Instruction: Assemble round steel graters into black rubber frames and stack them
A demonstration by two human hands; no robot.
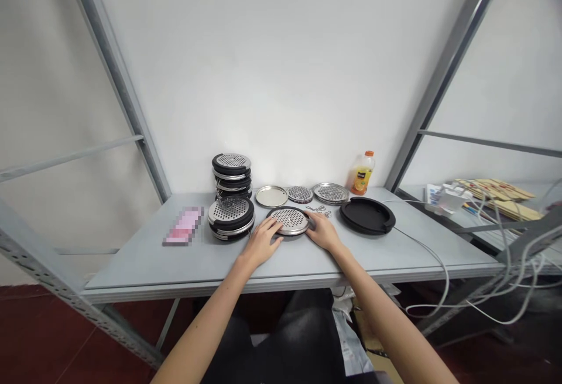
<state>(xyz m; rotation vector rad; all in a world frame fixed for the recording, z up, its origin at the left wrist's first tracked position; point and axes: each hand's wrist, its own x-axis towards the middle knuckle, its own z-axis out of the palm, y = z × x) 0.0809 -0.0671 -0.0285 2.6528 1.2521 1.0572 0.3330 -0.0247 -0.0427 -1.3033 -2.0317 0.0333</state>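
A round perforated metal disc [290,218] with a black rim lies in front of me on the grey table. My left hand [263,240] grips its left side, fingertips resting over the edge. On the opposite side, my right hand [323,230] holds the rim, its fingers partly hidden behind the disc. Left of my hands sits a short stack of similar discs in black rings [230,215], with a taller stack [232,167] behind it. Several small bent metal pieces [319,210] lie just beyond my right hand. A black round tray [367,215] lies to its right.
Along the wall are a plain metal plate [271,196], a small perforated disc [300,194], a larger one [331,192] and an orange drink bottle [362,174]. A blurred pink object [184,226] lies left. White cables [443,267] hang over the right front edge. Metal posts [118,79] frame the table.
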